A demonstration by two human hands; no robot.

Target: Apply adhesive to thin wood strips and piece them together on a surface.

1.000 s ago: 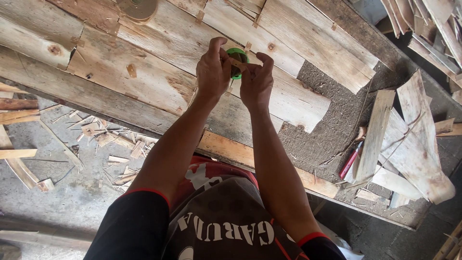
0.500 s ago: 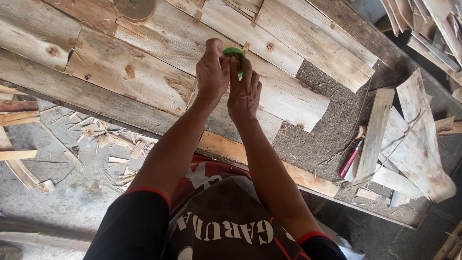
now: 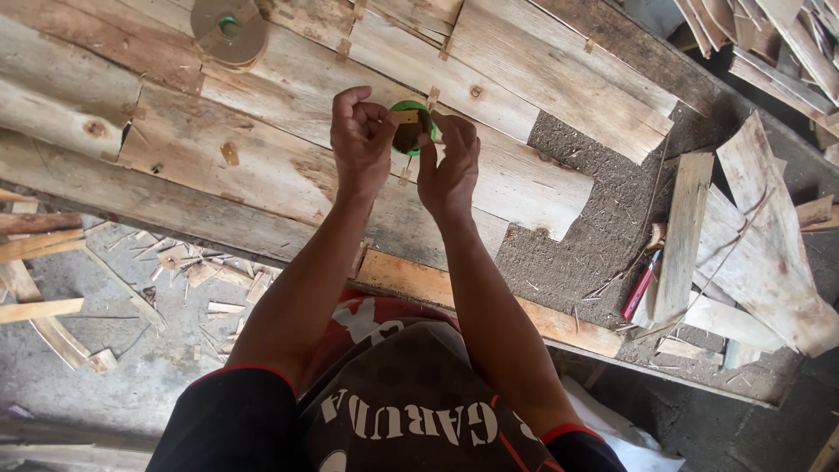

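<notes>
Both hands raised over the worktop [image 3: 603, 240], meeting around a small green roll [image 3: 411, 131] of tape with a dark core. Left hand [image 3: 361, 140] curled, thumb and fingers pinching the roll's left edge, a tan strip end showing at the top of it. Right hand [image 3: 450, 162] closed on the right side of the roll, fingers [image 3: 456, 131] lying against the green rim. Roll held in the air between the two hands, above the rough pale planks [image 3: 288, 96] laid side by side across the worktop, not resting on them. Cannot tell how much tape is pulled loose.

Second, larger tan roll [image 3: 229, 31] with a green centre lying flat on the planks near the top edge, well apart from the hands. Bare patch of worktop right of the plank ends covered in sawdust. Red-handled tool [image 3: 640, 288] lying on that patch beside a narrow board [image 3: 682, 227]. Heap of split offcuts [image 3: 765, 253] further right. Wood scraps and splinters [image 3: 188, 271] scattered on the grey floor [image 3: 114, 385] lower left. Dark sleeves with red cuffs [image 3: 236, 376] at the bottom of the head view.
</notes>
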